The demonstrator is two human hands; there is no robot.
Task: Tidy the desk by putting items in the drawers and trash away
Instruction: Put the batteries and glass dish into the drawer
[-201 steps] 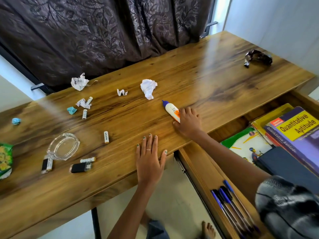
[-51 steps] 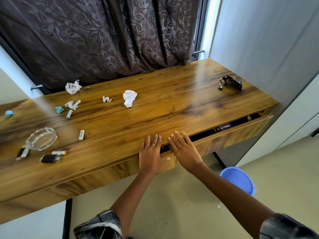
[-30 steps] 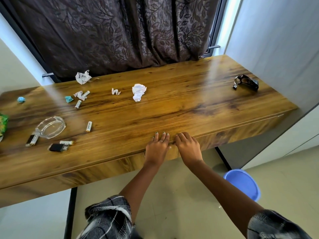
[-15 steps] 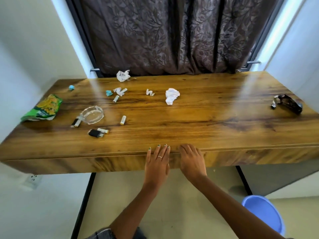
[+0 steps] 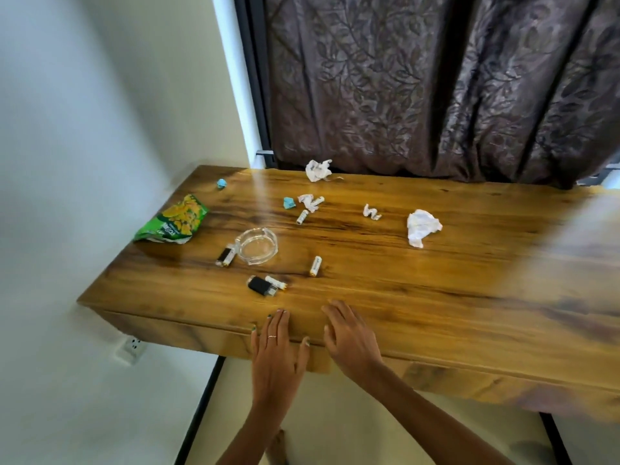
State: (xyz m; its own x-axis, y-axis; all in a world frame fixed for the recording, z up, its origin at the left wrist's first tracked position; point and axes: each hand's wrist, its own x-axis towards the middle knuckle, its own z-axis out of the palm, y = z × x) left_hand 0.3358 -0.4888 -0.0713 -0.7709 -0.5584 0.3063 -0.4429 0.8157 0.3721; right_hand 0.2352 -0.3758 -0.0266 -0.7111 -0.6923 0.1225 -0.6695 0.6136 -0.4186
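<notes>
My left hand (image 5: 276,350) lies flat with straight fingers over the front edge of the wooden desk (image 5: 419,297). My right hand (image 5: 349,337) rests beside it on the desk top, fingers relaxed, holding nothing. The drawer fronts below the edge are closed. Ahead of my hands lie a black lighter (image 5: 260,285), a white battery (image 5: 276,282) next to it and another battery (image 5: 315,266). A glass ashtray (image 5: 256,246) stands further back. Crumpled white paper (image 5: 422,226) lies right of centre.
A green snack packet (image 5: 176,219) lies at the desk's left end by the wall. More paper scraps (image 5: 318,169), small teal scraps (image 5: 288,202) and batteries (image 5: 302,216) are scattered at the back. A dark curtain (image 5: 436,85) hangs behind. A wall socket (image 5: 132,345) sits below left.
The right drawer has been pushed closed and the glue bottle is gone from the desk. My view has swung left, and both hands have slid left along the front edge.
</notes>
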